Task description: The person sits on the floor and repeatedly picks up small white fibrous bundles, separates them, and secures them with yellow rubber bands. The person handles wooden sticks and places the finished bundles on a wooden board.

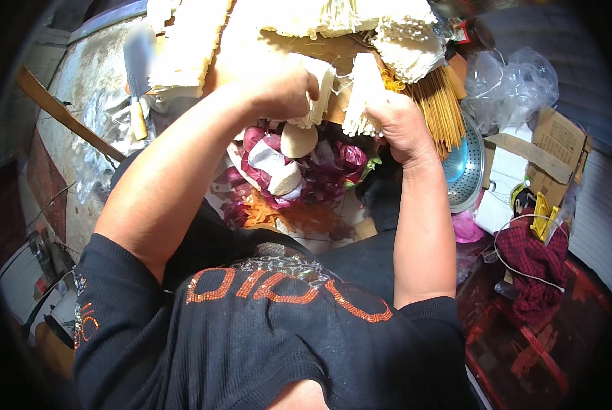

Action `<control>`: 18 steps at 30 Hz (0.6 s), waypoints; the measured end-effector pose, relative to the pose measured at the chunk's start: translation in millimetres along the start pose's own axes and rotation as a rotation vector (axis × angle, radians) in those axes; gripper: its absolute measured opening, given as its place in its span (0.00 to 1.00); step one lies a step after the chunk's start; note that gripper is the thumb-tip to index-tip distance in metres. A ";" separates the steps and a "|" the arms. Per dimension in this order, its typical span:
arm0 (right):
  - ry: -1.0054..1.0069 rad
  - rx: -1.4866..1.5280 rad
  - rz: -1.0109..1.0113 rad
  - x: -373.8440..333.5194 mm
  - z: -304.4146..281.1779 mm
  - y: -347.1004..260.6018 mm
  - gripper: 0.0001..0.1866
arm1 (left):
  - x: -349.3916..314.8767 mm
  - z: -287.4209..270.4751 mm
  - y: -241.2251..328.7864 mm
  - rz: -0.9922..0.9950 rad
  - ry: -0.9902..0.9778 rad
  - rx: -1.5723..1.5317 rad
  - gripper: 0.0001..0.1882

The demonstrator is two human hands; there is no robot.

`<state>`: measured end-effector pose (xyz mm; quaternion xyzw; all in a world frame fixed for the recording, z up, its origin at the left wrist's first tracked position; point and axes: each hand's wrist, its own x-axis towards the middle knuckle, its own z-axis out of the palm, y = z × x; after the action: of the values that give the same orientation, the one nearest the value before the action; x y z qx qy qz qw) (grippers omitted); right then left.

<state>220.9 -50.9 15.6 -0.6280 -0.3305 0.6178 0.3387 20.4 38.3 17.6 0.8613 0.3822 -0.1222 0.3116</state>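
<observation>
Both of my hands are up at the work surface, each closed round a white clump of enoki mushrooms. My left hand (pixel 285 90) grips one enoki clump (pixel 317 85), its small round heads pointing down. A second enoki clump (pixel 362 92) is in my right hand (pixel 403 123), and a few thin strands hang between the two. More enoki bunches (pixel 405 48) lie at the back, partly washed out by glare. Below my hands, purple peelings (pixel 320 174), pale cut pieces (pixel 299 141) and orange shreds (pixel 258 212) lie in a heap.
Thin wooden skewers (pixel 437 102) lie beside my right hand, above a metal colander (pixel 480 164). On the left are a wooden-handled cleaver (pixel 137 75) and yellowish layered sheets (pixel 186 51). Clear plastic bags (pixel 518 85), cardboard boxes (pixel 559 147) and a checked cloth (pixel 535 266) crowd the right.
</observation>
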 end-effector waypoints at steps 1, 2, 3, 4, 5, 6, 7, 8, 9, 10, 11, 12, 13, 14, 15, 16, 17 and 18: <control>0.000 0.020 -0.010 -3.9 -0.4 -1.7 0.07 | 0.4 -6.3 2.5 -0.061 0.007 -0.079 0.17; 0.002 0.045 -0.023 -7.5 0.1 -3.4 0.07 | -5.3 -24.7 13.4 -0.124 -0.015 -0.249 0.16; -0.004 0.064 -0.034 -13.1 3.7 -7.8 0.08 | -1.1 -23.9 10.3 -0.129 -0.014 -0.548 0.19; -0.009 0.065 -0.047 -14.8 3.5 -6.7 0.09 | 4.1 -20.7 7.1 -0.131 -0.015 -0.847 0.22; -0.029 0.065 -0.065 -15.4 5.2 -8.6 0.09 | 4.4 -14.8 8.2 -0.062 0.095 -0.913 0.25; -0.049 0.062 -0.077 -15.9 10.6 -11.4 0.10 | 6.3 -3.6 8.7 0.008 0.201 -0.982 0.28; -0.118 0.151 -0.109 -22.5 17.9 -20.5 0.11 | 7.2 2.9 8.0 0.079 0.308 -1.049 0.31; -0.107 0.187 -0.127 -24.3 21.7 -19.0 0.12 | 7.2 1.1 10.0 0.103 0.247 -0.991 0.37; -0.096 0.223 -0.146 -24.4 24.3 -15.2 0.12 | 4.4 2.1 16.9 0.124 0.149 -1.104 0.36; -0.086 0.259 -0.164 -23.3 24.3 -10.1 0.13 | 2.8 3.0 23.7 0.143 0.049 -1.214 0.35; -0.089 0.181 -0.166 -19.7 21.7 -5.1 0.15 | 7.2 9.0 24.2 0.123 -0.018 -1.170 0.31; -0.127 0.092 -0.109 -22.6 18.6 -6.7 0.14 | 7.2 15.7 25.7 0.120 0.011 -1.138 0.26; -0.109 0.057 -0.156 -19.8 22.5 -2.2 0.14 | 6.5 21.2 27.5 0.115 0.042 -1.106 0.21; -0.084 0.024 -0.201 -17.6 27.5 3.0 0.13 | 3.4 21.7 33.3 0.106 0.086 -1.093 0.18; -0.051 -0.014 -0.186 -16.7 30.8 3.5 0.13 | 5.0 26.7 33.3 0.138 0.167 -1.032 0.16; -0.019 -0.051 -0.172 -15.6 33.6 3.9 0.14 | 6.7 31.5 33.2 0.165 0.249 -0.967 0.15; 0.010 -0.089 -0.158 -14.8 35.5 4.1 0.14 | 5.0 33.2 35.7 0.220 0.364 -0.954 0.16; 0.010 -0.108 -0.167 -15.9 37.0 0.9 0.14 | 4.3 34.9 36.8 0.274 0.478 -0.938 0.17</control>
<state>183.6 -64.0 23.3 -0.6186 -0.4129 0.5657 0.3562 51.3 -0.1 4.9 0.6757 0.3402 0.3023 0.5799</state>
